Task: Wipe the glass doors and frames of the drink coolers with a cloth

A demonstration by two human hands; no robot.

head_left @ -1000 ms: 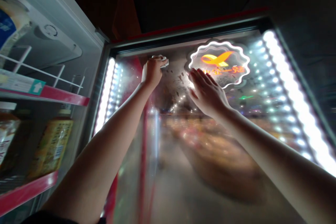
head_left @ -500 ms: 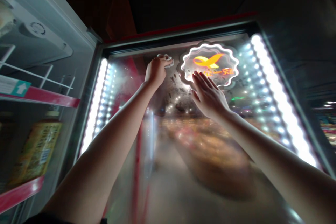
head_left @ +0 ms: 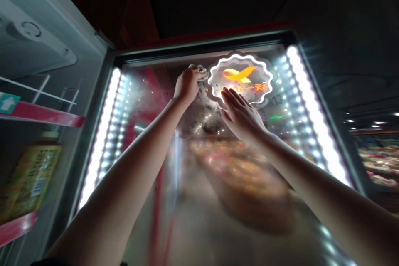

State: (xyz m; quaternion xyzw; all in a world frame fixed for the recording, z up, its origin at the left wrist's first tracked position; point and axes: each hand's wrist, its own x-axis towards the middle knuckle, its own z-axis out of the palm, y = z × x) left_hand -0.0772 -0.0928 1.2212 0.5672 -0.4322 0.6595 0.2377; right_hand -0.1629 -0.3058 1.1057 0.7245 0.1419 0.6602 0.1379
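My left hand (head_left: 187, 85) is closed on a crumpled white cloth (head_left: 202, 74), held against the upper part of a glass door (head_left: 199, 120). Whether it is cloth or paper is hard to make out. Flat against the glass, with fingers stretched out, lies my right hand (head_left: 241, 114). It overlaps the lower left of a lit, scalloped sign (head_left: 240, 75) with an orange emblem and mirrored characters. Misty, smeared patches show on the glass between and around both hands.
Bright LED strips run down the door's left (head_left: 101, 133) and right (head_left: 318, 116) sides. At the left, the fridge interior holds a yellow-labelled bottle (head_left: 33, 170) between red-edged shelves (head_left: 46, 114). Lit store goods (head_left: 377, 158) appear beyond the door at the right.
The view has turned slightly right, so the door and sign sit farther left. My left hand and the cloth have shifted right, closer to the sign. My right hand stays on the glass.
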